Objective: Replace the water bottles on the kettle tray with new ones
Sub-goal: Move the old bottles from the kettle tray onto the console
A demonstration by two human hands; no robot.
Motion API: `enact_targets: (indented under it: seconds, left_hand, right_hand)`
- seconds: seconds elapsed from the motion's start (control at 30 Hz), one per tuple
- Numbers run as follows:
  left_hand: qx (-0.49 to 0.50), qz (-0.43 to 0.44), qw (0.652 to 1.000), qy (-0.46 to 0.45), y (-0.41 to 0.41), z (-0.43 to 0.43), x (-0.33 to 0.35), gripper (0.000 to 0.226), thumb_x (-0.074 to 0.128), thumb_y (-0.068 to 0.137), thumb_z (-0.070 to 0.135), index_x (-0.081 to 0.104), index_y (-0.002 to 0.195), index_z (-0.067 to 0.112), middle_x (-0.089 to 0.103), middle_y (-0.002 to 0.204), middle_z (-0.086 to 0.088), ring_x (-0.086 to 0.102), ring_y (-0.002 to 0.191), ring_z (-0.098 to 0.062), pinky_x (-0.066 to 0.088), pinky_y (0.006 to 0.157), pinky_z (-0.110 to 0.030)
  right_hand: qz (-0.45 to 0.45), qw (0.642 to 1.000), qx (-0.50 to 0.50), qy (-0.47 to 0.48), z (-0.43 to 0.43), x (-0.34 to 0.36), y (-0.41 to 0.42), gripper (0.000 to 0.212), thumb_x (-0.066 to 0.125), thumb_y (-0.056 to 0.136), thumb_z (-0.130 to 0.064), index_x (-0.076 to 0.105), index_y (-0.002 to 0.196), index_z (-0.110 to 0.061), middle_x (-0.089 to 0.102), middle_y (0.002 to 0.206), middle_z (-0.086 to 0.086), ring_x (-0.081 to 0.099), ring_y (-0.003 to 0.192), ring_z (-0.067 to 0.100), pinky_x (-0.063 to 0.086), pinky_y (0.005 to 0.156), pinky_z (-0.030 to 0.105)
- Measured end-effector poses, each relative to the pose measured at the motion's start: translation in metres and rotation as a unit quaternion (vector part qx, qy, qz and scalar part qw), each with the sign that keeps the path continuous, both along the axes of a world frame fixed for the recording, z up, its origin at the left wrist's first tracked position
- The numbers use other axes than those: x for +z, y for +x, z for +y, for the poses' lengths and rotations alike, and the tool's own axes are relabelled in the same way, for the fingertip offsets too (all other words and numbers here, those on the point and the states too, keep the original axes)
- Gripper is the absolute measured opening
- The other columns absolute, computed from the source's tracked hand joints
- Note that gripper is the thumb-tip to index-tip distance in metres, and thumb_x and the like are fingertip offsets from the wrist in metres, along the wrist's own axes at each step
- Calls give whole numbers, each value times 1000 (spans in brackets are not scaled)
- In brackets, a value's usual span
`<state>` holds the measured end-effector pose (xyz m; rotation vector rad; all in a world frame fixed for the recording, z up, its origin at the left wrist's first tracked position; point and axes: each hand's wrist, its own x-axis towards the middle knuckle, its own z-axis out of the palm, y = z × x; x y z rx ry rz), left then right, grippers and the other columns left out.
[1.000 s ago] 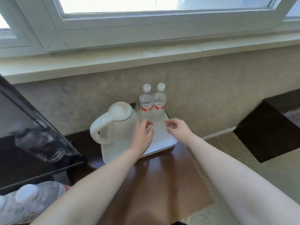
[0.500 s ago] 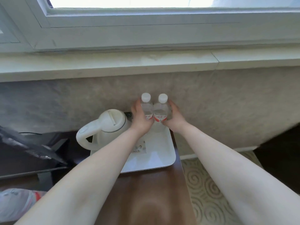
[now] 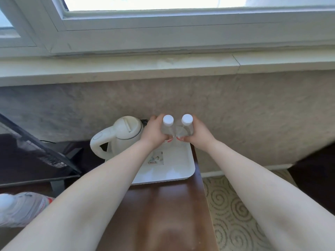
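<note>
A: Step? Your left hand (image 3: pixel 154 132) and right hand (image 3: pixel 198 134) each wrap one water bottle (image 3: pixel 168 126), bottles upright at the tray's (image 3: pixel 183 169) far end.

B: Removal; next, lift both clear, kettle (image 3: pixel 125 132) left of your grip.

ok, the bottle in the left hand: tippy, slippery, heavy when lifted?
Likely tippy: the left bottle is tall and narrow, capped, upright at the back of the tray. Probably slick, since it looks like clear, smooth plastic. Weight is unclear; the left hand wraps it fully, so the fill level is hidden. The kettle beside it leaves little room.
</note>
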<state>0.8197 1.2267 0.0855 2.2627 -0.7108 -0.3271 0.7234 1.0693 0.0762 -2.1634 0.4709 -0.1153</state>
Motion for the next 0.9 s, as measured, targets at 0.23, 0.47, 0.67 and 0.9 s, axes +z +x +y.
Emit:
enact_targets:
  seconds: [0.23, 0.47, 0.67, 0.9]
  left_hand:
    - [-23, -11, 997, -79, -35, 30, 24, 54, 81, 65, 18, 56, 112, 27, 50, 107, -3, 53, 93, -18, 56, 79, -30]
    - [-83, -35, 988, -123, -57, 81, 62, 57, 86, 63, 17, 60, 113, 23, 49, 106, -8, 47, 90, -14, 38, 76, -24]
    - [-143, -32, 984, -101, -84, 147, 68, 53, 85, 62, 14, 61, 108, 24, 48, 102, -6, 51, 88, -17, 41, 73, -25]
    - [-164, -5, 984, -72, -115, 231, 47, 62, 89, 60, 15, 62, 116, 17, 54, 109, -13, 56, 97, -22, 48, 84, -31]
  right_hand:
    - [-20, 999, -8, -40, 21, 41, -40, 71, 88, 64, -23, 50, 123, -32, 62, 120, -8, 58, 116, 19, 49, 95, 37]
    - [-39, 995, -74, -57, 83, 83, -87, 71, 87, 54, -39, 53, 116, -43, 67, 112, -13, 63, 108, 14, 53, 94, 42]
    - [-31, 992, -113, -40, 162, 85, -132, 59, 86, 52, -40, 54, 99, -56, 72, 103, -9, 68, 98, 16, 55, 91, 44]
    - [-6, 993, -117, -13, 246, 56, -170, 65, 88, 56, -30, 57, 113, -42, 73, 101, -3, 70, 95, 19, 55, 90, 42]
